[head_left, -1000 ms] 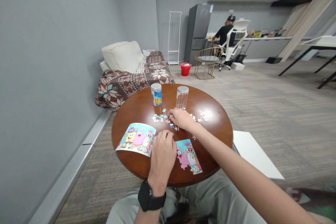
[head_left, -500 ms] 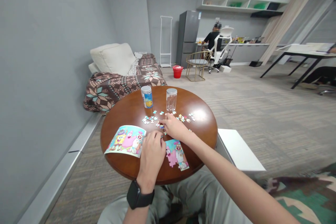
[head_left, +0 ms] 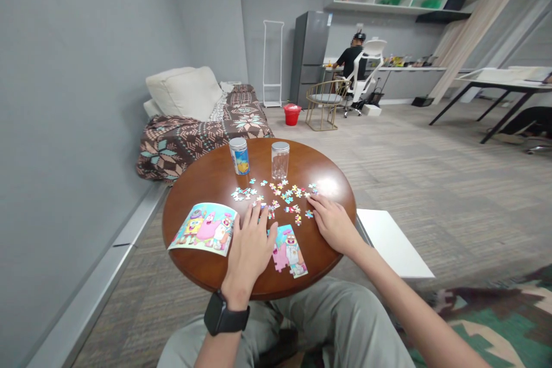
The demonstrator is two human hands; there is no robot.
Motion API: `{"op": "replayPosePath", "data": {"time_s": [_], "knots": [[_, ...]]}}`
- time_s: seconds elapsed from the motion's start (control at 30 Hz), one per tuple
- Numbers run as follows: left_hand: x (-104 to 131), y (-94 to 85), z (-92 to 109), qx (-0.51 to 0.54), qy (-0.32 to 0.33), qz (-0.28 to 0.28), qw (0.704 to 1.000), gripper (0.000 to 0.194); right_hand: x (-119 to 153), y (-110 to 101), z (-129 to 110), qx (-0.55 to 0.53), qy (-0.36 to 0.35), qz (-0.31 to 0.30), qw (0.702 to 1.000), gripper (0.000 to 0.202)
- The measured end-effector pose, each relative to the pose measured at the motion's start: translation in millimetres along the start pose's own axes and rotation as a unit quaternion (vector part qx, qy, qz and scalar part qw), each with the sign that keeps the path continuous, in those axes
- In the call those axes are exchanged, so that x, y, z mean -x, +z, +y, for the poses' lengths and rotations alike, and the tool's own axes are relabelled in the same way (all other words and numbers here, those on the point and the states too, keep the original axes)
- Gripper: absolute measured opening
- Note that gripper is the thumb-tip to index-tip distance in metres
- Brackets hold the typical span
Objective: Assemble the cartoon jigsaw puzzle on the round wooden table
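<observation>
My left hand (head_left: 251, 241) lies over the round table (head_left: 202, 178), fingers apart, between a picture sheet (head_left: 207, 229) and a partly joined puzzle section (head_left: 290, 250). Its fingertips reach the near edge of the loose puzzle pieces (head_left: 288, 196). My right hand (head_left: 334, 223) rests at the right side of those pieces, fingers spread, fingertips by the pieces at the right; nothing shows in its grasp. The joined section shows a pink figure and another character. Its left edge is partly covered by my left hand.
Behind the pieces stand a labelled can (head_left: 240, 156) and a clear jar (head_left: 280, 161) with a metal lid. A white board or bench (head_left: 394, 241) is right of the table. Farther back are a couch, a red bucket (head_left: 292, 115) and a seated person (head_left: 352, 60).
My right hand has moved right from the middle of the pieces, uncovering several. My left hand has spread its fingers and reached slightly forward.
</observation>
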State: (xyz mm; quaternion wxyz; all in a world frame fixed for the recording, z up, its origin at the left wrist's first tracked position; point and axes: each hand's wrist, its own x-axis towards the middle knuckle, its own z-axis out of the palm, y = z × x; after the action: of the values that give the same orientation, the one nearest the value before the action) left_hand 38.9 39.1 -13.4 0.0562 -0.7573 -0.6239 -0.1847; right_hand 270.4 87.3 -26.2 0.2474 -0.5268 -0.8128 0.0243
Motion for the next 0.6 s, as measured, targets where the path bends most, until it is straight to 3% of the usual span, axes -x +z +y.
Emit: {"op": "replayPosePath", "data": {"time_s": [0.1,0.37,0.6], "knots": [[0,0.1,0,-0.009,-0.005,-0.013,1.0,0.042,6,3,-3,-0.005,-0.003,0.013,1.0,0.041],[2,-1.5,2,-0.042,-0.014,0.017,0.999,0.046,6,1,-4,0.002,0.001,0.015,1.0,0.037],[2,-2.4,2,-0.023,0.012,0.019,0.999,0.039,8,-8,-9,0.017,-0.074,-0.031,0.997,0.036]]}}
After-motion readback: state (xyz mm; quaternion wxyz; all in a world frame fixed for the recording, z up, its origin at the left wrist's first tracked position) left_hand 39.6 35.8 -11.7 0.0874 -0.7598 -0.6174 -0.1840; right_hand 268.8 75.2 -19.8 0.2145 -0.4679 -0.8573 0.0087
